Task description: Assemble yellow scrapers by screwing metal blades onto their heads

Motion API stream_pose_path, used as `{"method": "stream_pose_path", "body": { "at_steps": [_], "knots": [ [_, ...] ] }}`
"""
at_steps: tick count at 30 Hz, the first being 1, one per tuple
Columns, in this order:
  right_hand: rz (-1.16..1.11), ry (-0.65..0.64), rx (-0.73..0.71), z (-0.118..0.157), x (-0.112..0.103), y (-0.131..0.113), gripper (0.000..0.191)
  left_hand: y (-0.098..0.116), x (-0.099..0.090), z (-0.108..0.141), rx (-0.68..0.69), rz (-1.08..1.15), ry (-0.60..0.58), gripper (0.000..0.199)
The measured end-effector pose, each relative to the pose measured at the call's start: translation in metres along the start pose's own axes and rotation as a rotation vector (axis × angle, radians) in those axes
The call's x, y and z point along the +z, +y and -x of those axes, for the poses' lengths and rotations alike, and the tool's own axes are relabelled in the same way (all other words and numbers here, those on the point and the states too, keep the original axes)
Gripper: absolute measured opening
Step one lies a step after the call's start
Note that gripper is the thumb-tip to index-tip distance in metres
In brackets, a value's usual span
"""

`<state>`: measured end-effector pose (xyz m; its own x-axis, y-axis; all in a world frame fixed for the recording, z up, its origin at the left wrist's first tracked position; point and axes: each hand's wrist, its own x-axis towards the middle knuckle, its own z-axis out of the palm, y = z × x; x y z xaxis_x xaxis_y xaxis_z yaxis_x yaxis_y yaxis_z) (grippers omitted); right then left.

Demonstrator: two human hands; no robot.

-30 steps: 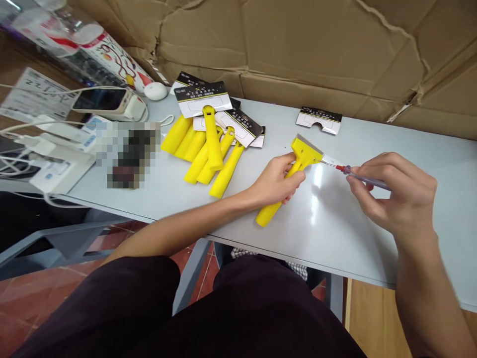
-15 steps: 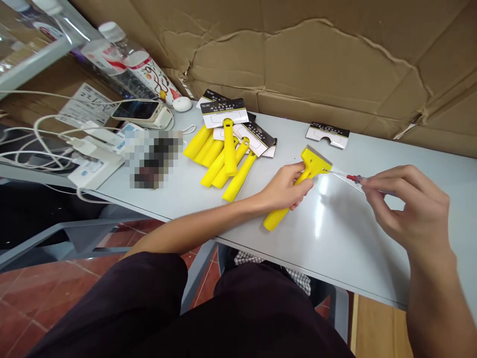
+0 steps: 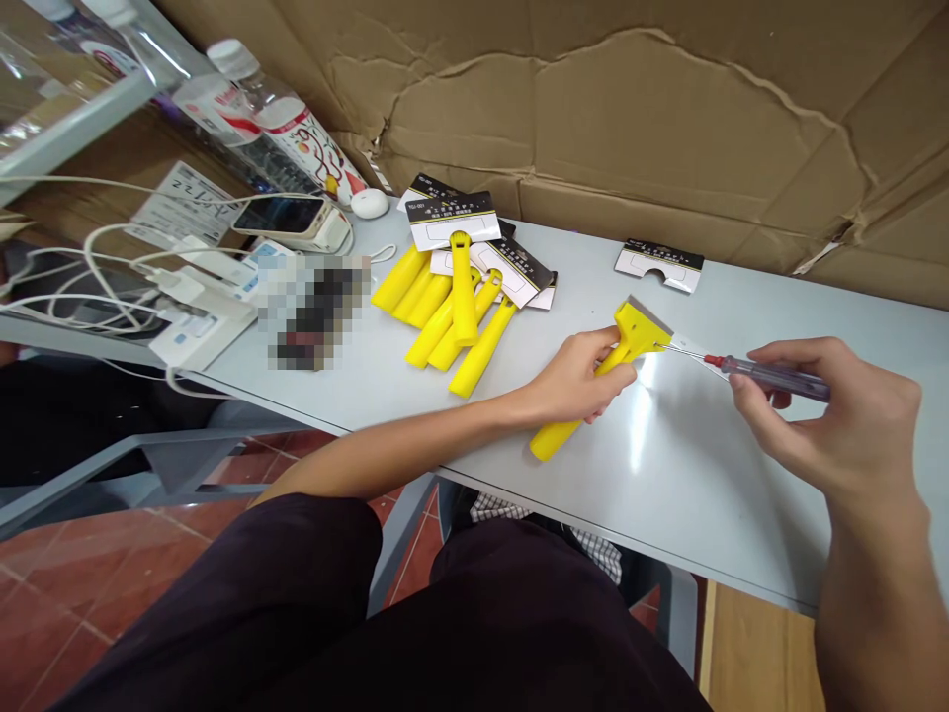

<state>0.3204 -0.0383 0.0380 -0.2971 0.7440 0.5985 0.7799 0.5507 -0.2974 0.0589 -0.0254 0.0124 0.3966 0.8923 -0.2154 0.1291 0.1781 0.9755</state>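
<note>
A yellow scraper (image 3: 560, 435) with a metal blade along its wide head is gripped near the neck by my left hand (image 3: 582, 376). It is held just over the white table, its head pointing away from me. My right hand (image 3: 837, 415) pinches a screwdriver (image 3: 786, 378) with a clear purplish handle and a red collar. The screwdriver's thin shaft reaches left, and its tip meets the right side of the scraper's head. Left of my left hand lie several yellow handles (image 3: 464, 307) in a pile, with black-and-white header cards (image 3: 452, 227) on them.
A single header card (image 3: 658, 265) lies behind the scraper, before the cardboard wall (image 3: 667, 129). At the left are a power strip (image 3: 200, 331) with tangled white cables, a phone (image 3: 282, 215), a white rounded gadget (image 3: 369, 204) and plastic bottles (image 3: 297, 129). The table's front edge (image 3: 593, 521) runs above my lap.
My right hand's fingers have shifted on the screwdriver, so more of its handle shows. The screwdriver tip stays at the scraper's head. The whole view has shifted slightly.
</note>
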Motion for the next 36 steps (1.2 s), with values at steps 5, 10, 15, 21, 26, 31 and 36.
{"method": "stream_pose_path", "body": {
  "at_steps": [5,10,15,21,26,31,36],
  "knots": [
    [0.06,0.029,-0.011,0.0,0.002,0.002,0.011,0.002,-0.002,-0.002,-0.003,0.019,0.017,0.008],
    [0.121,0.021,-0.036,0.002,0.004,0.006,0.02,-0.003,-0.001,-0.003,-0.026,0.01,-0.002,0.01],
    [0.051,-0.069,-0.016,0.001,-0.001,0.008,0.017,-0.002,0.0,-0.002,-0.008,-0.015,-0.002,0.009],
    [-0.092,-0.273,0.023,-0.001,-0.003,0.004,0.019,0.004,-0.002,-0.001,0.001,0.019,0.007,0.011],
    [-0.104,-0.406,0.076,-0.004,-0.003,0.0,0.016,0.009,-0.003,-0.003,-0.115,0.149,-0.036,0.014],
    [-0.077,-0.379,0.156,-0.007,-0.01,0.007,0.016,0.008,-0.006,-0.007,-0.178,0.338,-0.018,0.017],
    [0.083,-0.368,0.307,-0.004,-0.012,0.028,0.018,0.009,-0.013,-0.01,-0.119,0.492,-0.08,0.04]
  ]
}}
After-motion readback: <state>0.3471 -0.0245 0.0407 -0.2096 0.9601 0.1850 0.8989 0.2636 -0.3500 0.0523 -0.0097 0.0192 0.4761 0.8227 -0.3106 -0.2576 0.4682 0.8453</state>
